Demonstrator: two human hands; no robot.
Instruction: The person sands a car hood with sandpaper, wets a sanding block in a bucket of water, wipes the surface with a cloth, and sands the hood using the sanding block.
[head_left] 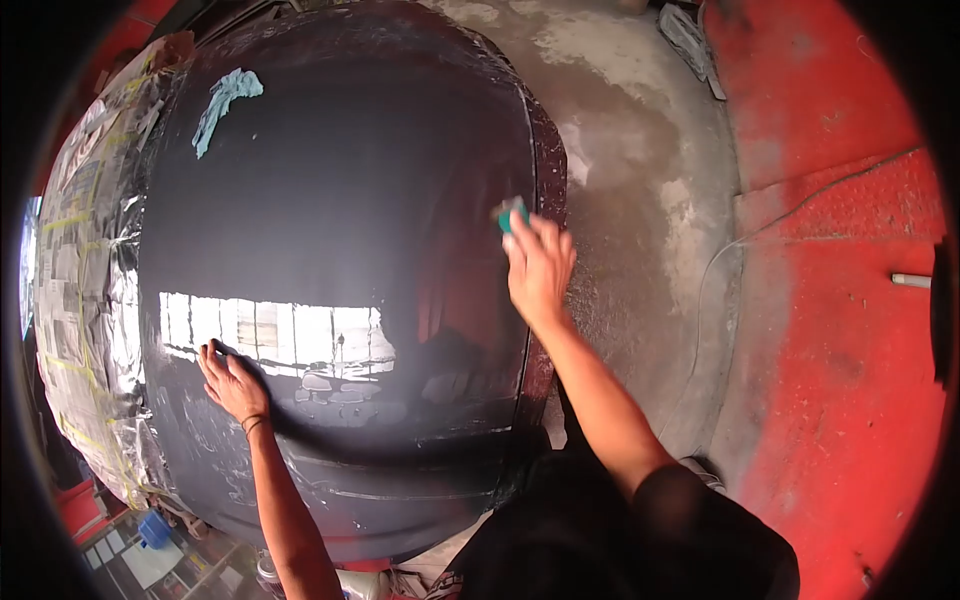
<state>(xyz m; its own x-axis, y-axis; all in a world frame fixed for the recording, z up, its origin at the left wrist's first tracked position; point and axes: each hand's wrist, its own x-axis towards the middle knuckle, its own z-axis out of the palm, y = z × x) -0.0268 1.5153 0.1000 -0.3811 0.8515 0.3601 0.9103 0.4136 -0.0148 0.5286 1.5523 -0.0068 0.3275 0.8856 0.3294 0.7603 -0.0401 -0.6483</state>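
My left hand (235, 385) lies on the dark grey car panel (320, 190), fingers stretched out, beside the bright window reflection. At the panel's right edge, my right hand (540, 265) is closed on a small green sanding block (513, 214), slightly blurred. The block is close to the panel surface near its edge seam; whether it touches cannot be made out. Wet streaks and water patches show on the lower part of the panel. A crumpled light blue cloth (226, 100) rests on the panel at the upper left.
Newspaper masking (85, 270) with yellow tape covers the car's left side. On the right are a stained concrete floor (650, 190) and a red painted surface (830, 330) with a thin cable (790, 212) across it. A blue container (154, 529) stands at lower left.
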